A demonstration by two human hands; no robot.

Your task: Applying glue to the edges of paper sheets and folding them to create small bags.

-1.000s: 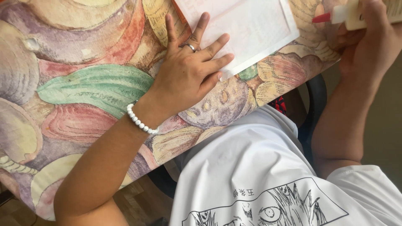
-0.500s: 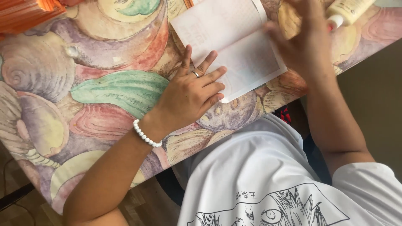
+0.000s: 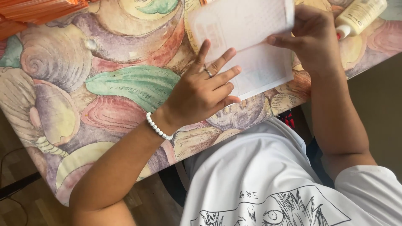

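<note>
A white printed paper sheet (image 3: 251, 50) lies near the table's front edge, its upper half folded over toward me. My left hand (image 3: 201, 92), with a ring and a white bead bracelet, presses flat on the sheet's left side, fingers spread. My right hand (image 3: 312, 42) pinches the folded flap at its right edge. A cream glue bottle (image 3: 360, 16) with a red tip lies just right of that hand, untouched.
The table (image 3: 104, 88) wears a cloth printed with large shells in green, purple and pink. A stack of orange paper (image 3: 37, 10) sits at the far left corner. Below the table edge are my white printed shirt (image 3: 268, 184) and a wooden floor (image 3: 25, 205).
My right hand came away from the glue bottle, moved left onto the sheet and folded its top half over. The left hand stayed pressed on the paper.
</note>
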